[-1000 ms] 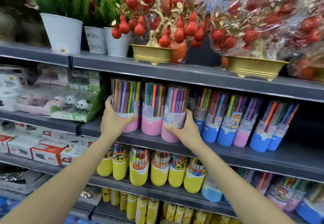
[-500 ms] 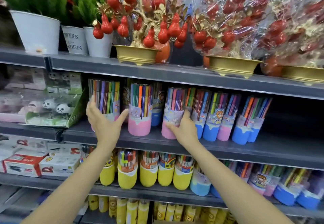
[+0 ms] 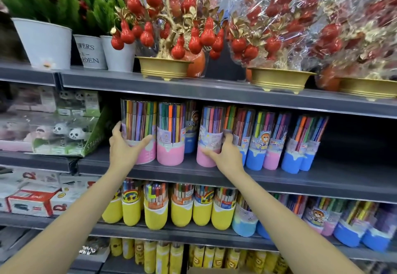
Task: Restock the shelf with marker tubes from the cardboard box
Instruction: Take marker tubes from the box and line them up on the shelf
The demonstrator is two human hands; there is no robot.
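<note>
Three clear marker tubes with pink bases stand in a row on the grey middle shelf [image 3: 214,176]. My left hand [image 3: 123,148] grips the leftmost pink tube [image 3: 139,127], thumb across its front and fingers round its left side. A second pink tube [image 3: 170,133] stands free between my hands. My right hand [image 3: 227,156] holds the third pink tube [image 3: 211,132] low on its right side. To the right stand several smaller blue-based and pink-based tubes [image 3: 256,142]. The cardboard box is only a sliver [image 3: 211,270] at the bottom edge.
Gold pots of red ornamental fruit [image 3: 165,67] and white plant pots [image 3: 43,41] sit on the top shelf. Panda-toy boxes [image 3: 64,132] lie left of the tubes. Yellow-based tubes [image 3: 156,207] fill the shelf below. The middle shelf's right end [image 3: 354,155] holds nothing.
Both hands have slid the outer tubes apart along the shelf, widening the gaps in the row. The view has shifted slightly left and closer.
</note>
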